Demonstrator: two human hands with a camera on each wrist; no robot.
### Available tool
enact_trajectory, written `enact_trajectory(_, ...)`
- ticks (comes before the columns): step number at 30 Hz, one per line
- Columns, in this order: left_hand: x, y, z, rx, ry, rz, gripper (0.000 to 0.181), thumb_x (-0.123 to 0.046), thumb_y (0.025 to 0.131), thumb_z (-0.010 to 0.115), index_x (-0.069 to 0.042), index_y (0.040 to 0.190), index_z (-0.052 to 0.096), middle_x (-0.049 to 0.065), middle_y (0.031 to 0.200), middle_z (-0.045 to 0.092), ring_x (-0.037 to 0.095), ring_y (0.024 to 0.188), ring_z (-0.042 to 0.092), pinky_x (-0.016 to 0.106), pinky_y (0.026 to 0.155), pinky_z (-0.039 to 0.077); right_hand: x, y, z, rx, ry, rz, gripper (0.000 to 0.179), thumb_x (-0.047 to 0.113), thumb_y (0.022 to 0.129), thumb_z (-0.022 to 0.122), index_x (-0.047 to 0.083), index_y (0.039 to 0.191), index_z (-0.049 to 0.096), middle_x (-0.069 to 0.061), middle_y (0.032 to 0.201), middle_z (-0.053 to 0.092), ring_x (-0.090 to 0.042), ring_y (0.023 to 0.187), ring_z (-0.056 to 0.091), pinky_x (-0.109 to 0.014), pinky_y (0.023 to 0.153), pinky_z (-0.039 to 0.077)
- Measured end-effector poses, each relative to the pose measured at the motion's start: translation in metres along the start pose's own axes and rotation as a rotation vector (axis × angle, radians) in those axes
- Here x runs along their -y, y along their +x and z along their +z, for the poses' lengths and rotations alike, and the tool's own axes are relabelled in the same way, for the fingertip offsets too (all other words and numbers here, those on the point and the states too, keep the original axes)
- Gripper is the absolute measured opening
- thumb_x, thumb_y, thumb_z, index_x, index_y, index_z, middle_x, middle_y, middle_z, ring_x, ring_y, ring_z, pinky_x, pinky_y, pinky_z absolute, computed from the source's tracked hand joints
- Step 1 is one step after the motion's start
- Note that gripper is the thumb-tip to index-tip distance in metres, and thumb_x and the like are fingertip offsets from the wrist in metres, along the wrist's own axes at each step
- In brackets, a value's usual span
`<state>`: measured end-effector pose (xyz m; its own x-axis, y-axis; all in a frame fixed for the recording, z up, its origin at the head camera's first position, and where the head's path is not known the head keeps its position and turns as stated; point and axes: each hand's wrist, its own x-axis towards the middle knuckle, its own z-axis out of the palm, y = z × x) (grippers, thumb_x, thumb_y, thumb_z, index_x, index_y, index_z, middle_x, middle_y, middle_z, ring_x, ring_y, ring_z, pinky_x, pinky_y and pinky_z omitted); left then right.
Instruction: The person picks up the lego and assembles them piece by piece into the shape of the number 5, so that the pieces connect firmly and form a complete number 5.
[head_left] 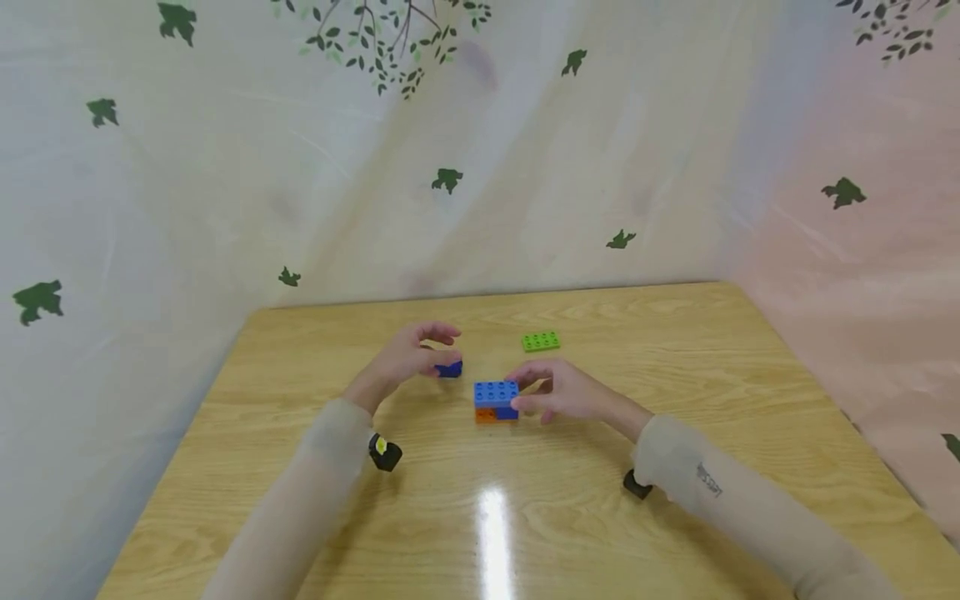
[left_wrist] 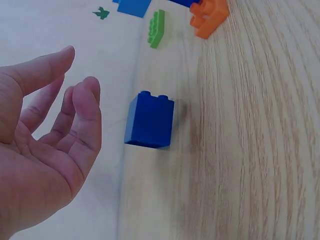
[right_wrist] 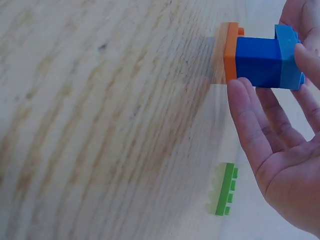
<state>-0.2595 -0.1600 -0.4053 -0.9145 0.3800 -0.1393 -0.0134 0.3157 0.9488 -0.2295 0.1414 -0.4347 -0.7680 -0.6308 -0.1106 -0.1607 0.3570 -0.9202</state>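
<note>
Near the middle of the table stands a stack: an orange toy-block plate (head_left: 486,415) at the bottom, a dark blue block (right_wrist: 258,62) on one end of it, and a lighter blue eight-stud block (head_left: 496,392) on top. My right hand (head_left: 561,390) holds the stack's right end, thumb against the lighter blue block and other fingers around the side. To the left, my left hand (head_left: 411,354) hovers by a loose dark blue block (left_wrist: 151,120), its fingers loosely bent and apart from the block in the left wrist view. That block stands upright on the table, studs up.
A flat bright green studded plate (head_left: 541,342) lies behind the stack, slightly to the right. The wooden table (head_left: 570,517) ends at a pale cloth backdrop (head_left: 510,233) with printed leaves. Black wrist devices (head_left: 385,452) sit by both cuffs.
</note>
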Motion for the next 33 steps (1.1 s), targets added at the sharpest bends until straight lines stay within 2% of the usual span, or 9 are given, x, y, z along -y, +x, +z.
enact_trajectory(4, 0.006, 0.007, -0.001, -0.032, 0.011, -0.034, 0.048, -0.015, 0.093, 0.076, -0.008, 0.137, 0.058, 0.022, 0.143, 0.050, 0.030, 0.101, 0.065, 0.046, 0.084, 0.058, 0.002, -0.002, 0.001, -0.005, -0.031, -0.023, 0.040, 0.024, 0.095, 0.075, 0.013, 0.133, 0.064, -0.011, 0.121, 0.061, -0.035, 0.089, 0.069, -0.048, 0.067, 0.061)
enact_trajectory(8, 0.016, 0.011, 0.001, -0.063, 0.016, -0.066, 0.054, -0.013, 0.092, 0.077, -0.006, 0.141, 0.056, 0.021, 0.143, 0.049, 0.028, 0.092, 0.065, 0.041, 0.075, 0.059, 0.002, -0.004, 0.003, -0.011, -0.053, -0.047, 0.043, 0.023, 0.097, 0.072, 0.012, 0.137, 0.062, -0.014, 0.123, 0.060, -0.034, 0.086, 0.069, -0.045, 0.065, 0.061)
enact_trajectory(12, 0.021, 0.011, 0.004, -0.082, 0.025, -0.073, 0.056, -0.011, 0.092, 0.077, -0.006, 0.143, 0.054, 0.021, 0.143, 0.049, 0.024, 0.076, 0.061, 0.035, 0.066, 0.057, 0.002, -0.005, 0.005, -0.021, -0.066, -0.047, 0.045, 0.026, 0.098, 0.071, 0.013, 0.139, 0.060, -0.014, 0.122, 0.060, -0.033, 0.085, 0.068, -0.044, 0.065, 0.061)
enact_trajectory(15, 0.023, 0.011, 0.005, -0.089, 0.037, -0.079, 0.058, -0.009, 0.091, 0.078, -0.007, 0.143, 0.054, 0.020, 0.143, 0.048, 0.022, 0.068, 0.058, 0.033, 0.064, 0.056, 0.002, -0.006, 0.006, -0.026, -0.082, -0.046, 0.046, 0.027, 0.098, 0.071, 0.012, 0.140, 0.059, -0.014, 0.121, 0.059, -0.033, 0.084, 0.068, -0.044, 0.064, 0.061)
enact_trajectory(22, 0.028, 0.008, 0.006, -0.076, 0.062, -0.115, 0.060, -0.005, 0.088, 0.078, -0.006, 0.143, 0.054, 0.019, 0.145, 0.046, 0.024, 0.083, 0.061, 0.031, 0.065, 0.056, -0.003, -0.004, 0.008, -0.028, -0.077, -0.051, 0.053, 0.027, 0.097, 0.072, 0.007, 0.144, 0.054, -0.017, 0.133, 0.056, -0.031, 0.090, 0.069, -0.044, 0.062, 0.061)
enact_trajectory(26, 0.034, 0.008, 0.008, -0.070, 0.067, -0.129, 0.060, -0.004, 0.088, 0.078, -0.007, 0.143, 0.054, 0.020, 0.141, 0.048, 0.025, 0.086, 0.062, 0.029, 0.065, 0.056, -0.003, -0.005, 0.010, -0.023, -0.069, -0.047, 0.057, 0.031, 0.098, 0.071, 0.007, 0.146, 0.052, -0.016, 0.139, 0.054, -0.030, 0.089, 0.069, -0.044, 0.063, 0.061)
enact_trajectory(33, 0.040, 0.012, 0.011, -0.066, 0.085, -0.144, 0.058, -0.007, 0.090, 0.078, -0.009, 0.142, 0.054, 0.022, 0.135, 0.051, 0.025, 0.080, 0.063, 0.029, 0.061, 0.058, -0.004, -0.004, 0.010, -0.029, -0.048, -0.053, 0.054, 0.030, 0.099, 0.070, 0.009, 0.146, 0.052, -0.015, 0.137, 0.055, -0.031, 0.091, 0.069, -0.045, 0.065, 0.061)
